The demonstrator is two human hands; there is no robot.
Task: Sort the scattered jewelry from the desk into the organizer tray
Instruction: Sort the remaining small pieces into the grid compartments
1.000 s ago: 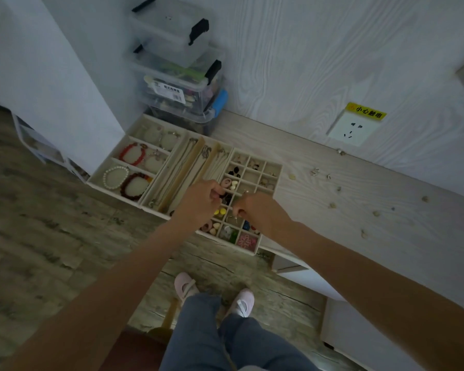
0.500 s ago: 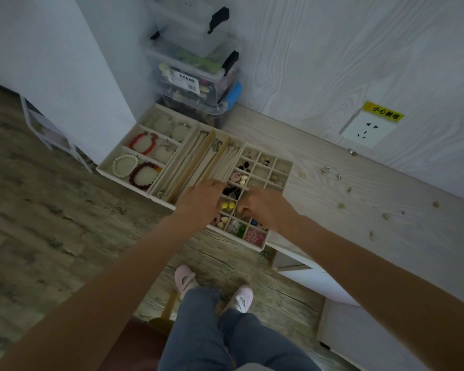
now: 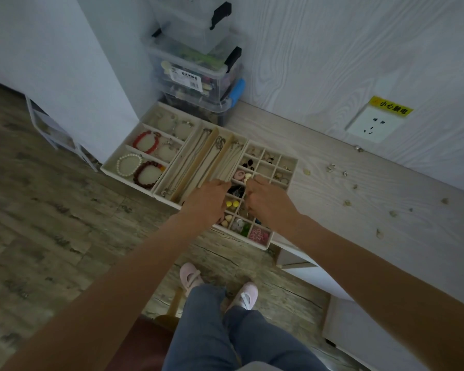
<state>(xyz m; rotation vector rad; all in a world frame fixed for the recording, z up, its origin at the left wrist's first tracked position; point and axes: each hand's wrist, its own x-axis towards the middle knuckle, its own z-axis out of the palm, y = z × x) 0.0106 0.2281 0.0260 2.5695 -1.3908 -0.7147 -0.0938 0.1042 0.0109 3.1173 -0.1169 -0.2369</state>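
Desk [image 3: 359, 210] running along the wood-grain wall, carrying the organizer tray [image 3: 292, 167] at its left end, near the front edge. Scattered jewelry [image 3: 347, 202] lying in small bits across the desk's middle, well apart from the tray. Left hand [image 3: 208, 202] and right hand [image 3: 268, 202] hovering side by side over the tray's small-grid section, fingers curling downward; impossible telling whether either is pinching anything.
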